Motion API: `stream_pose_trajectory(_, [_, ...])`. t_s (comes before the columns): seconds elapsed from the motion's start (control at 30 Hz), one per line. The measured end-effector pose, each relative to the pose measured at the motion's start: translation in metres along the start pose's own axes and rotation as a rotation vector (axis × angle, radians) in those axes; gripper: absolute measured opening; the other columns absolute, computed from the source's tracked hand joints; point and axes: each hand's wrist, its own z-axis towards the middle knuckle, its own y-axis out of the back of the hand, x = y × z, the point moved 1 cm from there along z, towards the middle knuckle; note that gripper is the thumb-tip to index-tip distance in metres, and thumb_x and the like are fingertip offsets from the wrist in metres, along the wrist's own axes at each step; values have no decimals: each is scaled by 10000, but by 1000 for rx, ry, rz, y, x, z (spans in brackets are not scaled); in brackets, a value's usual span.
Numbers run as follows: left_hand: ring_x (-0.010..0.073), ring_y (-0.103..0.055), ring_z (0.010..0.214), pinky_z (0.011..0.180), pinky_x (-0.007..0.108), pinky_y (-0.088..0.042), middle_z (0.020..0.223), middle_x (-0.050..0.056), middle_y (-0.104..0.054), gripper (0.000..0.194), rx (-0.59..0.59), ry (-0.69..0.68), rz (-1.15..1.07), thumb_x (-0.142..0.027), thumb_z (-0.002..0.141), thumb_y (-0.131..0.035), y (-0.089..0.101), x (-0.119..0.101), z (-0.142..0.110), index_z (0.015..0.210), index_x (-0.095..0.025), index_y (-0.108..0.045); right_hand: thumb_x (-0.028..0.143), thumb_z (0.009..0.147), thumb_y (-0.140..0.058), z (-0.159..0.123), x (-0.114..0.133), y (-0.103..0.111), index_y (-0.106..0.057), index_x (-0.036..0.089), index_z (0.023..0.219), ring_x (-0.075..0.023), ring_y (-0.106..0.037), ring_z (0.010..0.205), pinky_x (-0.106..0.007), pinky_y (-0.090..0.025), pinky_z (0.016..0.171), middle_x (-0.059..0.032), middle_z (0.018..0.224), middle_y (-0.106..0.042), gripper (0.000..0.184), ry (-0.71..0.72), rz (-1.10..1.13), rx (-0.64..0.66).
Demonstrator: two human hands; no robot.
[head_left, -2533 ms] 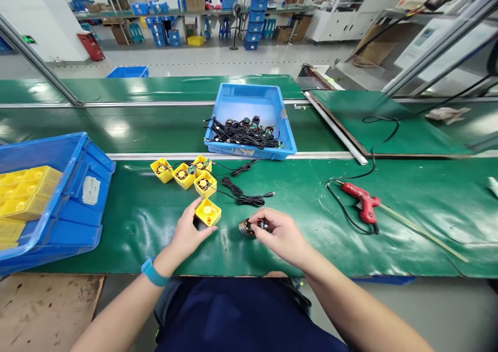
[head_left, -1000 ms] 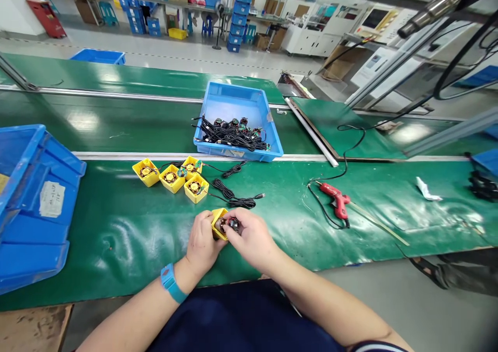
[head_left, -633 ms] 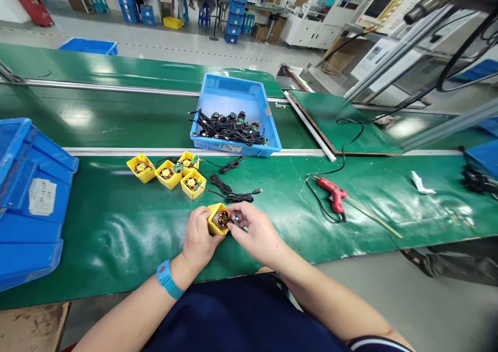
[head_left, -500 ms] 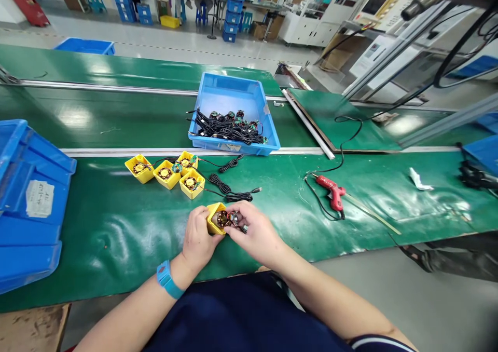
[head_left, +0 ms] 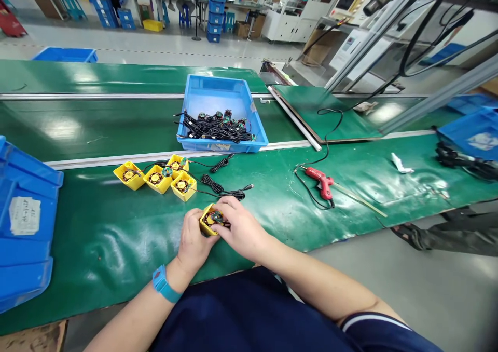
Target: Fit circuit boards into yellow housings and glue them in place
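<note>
My left hand is closed round a small yellow square plastic housing, tilted with its open top toward my right hand. Inside the housing sits a round wound coil part, with a green circuit board at its mouth. The fingers of my right hand pinch at that board and partly cover it. Farther back stand several similar yellow housings with coil parts inside. Black cables run from them across the green bench.
A blue bin at the back holds black cables and boards. To the right lies a red glue gun with its cord and a glue stick. A big blue bin stands at the left. A white scrap lies far right.
The coil part has gone deeper into the yellow housing, pushed by my right hand. The housing's opening now faces more upward. The whole view has shifted slightly.
</note>
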Motion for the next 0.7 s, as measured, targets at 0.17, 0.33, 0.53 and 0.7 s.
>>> stream_pose_trajectory(0.17, [235, -639, 1012, 866, 400, -583, 1071, 98, -606, 393, -8, -7, 16, -423, 900, -704, 1, -3, 2, 1151, -187, -515, 127, 904, -625, -7, -4, -1, -676, 198, 1133, -191, -631, 944, -379, -583, 893, -82, 1109, -576, 245, 42, -14, -5])
stream_pose_trajectory(0.33, [251, -658, 1063, 914, 424, -581, 1110, 123, -644, 454, -30, -77, 27, -447, 915, -684, 4, -2, 1, 1241, -177, -518, 145, 916, -630, -8, 0, 1, -648, 169, 1218, -237, -607, 1111, -438, -541, 1017, -136, 1249, -568, 304, 140, 17, -28])
stream_pose_trajectory(0.53, [280, -728, 993, 815, 418, -619, 1135, 159, -687, 643, -10, 56, 162, -559, 918, -630, -4, 7, -4, 1381, -155, -441, 254, 803, -823, -9, -13, -4, -579, 141, 1346, -364, -468, 1344, -567, -455, 1111, -218, 1486, -452, 607, 50, -81, -36])
stream_pose_trajectory(0.7, [281, -710, 1076, 876, 427, -618, 1189, 152, -671, 569, -29, -88, 130, -455, 902, -690, -3, 10, -1, 1349, -187, -462, 339, 795, -861, -12, -30, -5, -556, 175, 1362, -292, -610, 1169, -472, -507, 1032, -156, 1289, -641, 664, 114, -44, 29])
